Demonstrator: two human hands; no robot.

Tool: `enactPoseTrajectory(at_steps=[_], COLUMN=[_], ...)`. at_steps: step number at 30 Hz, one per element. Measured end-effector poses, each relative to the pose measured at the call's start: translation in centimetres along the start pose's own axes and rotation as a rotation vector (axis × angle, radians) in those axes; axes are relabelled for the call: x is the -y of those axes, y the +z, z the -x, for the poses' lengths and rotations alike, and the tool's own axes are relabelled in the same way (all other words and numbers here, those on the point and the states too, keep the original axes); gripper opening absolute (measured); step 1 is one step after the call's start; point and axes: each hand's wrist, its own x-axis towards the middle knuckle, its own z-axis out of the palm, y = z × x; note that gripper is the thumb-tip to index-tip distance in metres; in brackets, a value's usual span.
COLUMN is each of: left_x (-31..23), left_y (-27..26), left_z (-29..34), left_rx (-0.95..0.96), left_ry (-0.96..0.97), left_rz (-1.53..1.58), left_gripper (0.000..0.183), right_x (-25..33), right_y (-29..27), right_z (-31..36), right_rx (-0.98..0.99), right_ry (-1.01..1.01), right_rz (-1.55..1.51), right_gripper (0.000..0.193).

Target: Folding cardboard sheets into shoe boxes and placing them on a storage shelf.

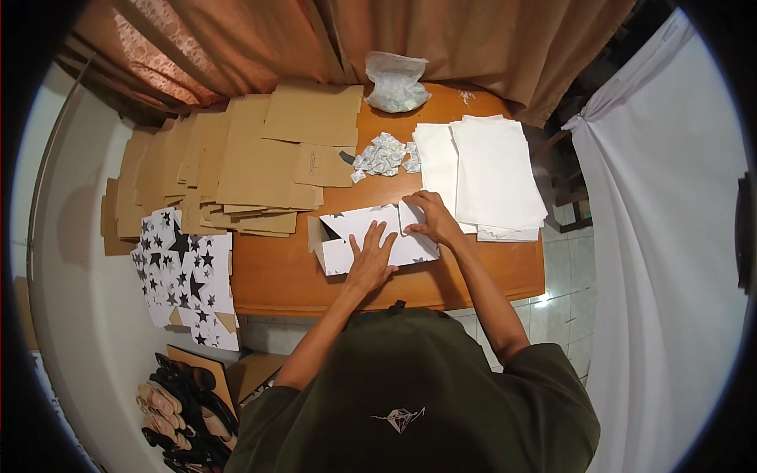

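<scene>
A white cardboard box [337, 256] with black and grey stars lies on the wooden table in front of me, its left end flaps standing out. My left hand [371, 264] rests on top of it, fingers spread flat. At the box's right end, my right hand [432, 219] has its fingers and thumb bent around the end flap. The fingertips' far side is partly hidden.
Flat brown cardboard pieces [252, 165] overlap across the table's left side, with star-printed sheets [189, 276] nearer. Small silvery packets [382, 155] lie beyond the box, below a plastic bag [397, 83]. White sheets [497, 173] are stacked right; shoes [185, 406] stand lower left.
</scene>
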Motion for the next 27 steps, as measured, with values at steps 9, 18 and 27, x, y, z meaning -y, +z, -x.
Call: enactPoseTrajectory(at_steps=[9, 18, 27], left_x=[-0.5, -0.3, 0.8], left_y=[1.2, 1.5, 1.2], left_z=[-0.2, -0.2, 0.3], left_rx=[-0.047, -0.054, -0.055], left_ry=[-0.019, 0.002, 0.009], left_rz=[0.023, 0.002, -0.047], left_gripper=[0.073, 0.076, 0.084], right_x=[0.9, 0.8, 2.0], right_y=[0.2, 0.5, 3.3], right_z=[0.5, 1.0, 3.3], right_rx=[-0.050, -0.074, -0.140], right_ry=[0.111, 0.139, -0.005], right_rz=[0.047, 0.061, 0.434], right_gripper=[0.073, 0.071, 0.068])
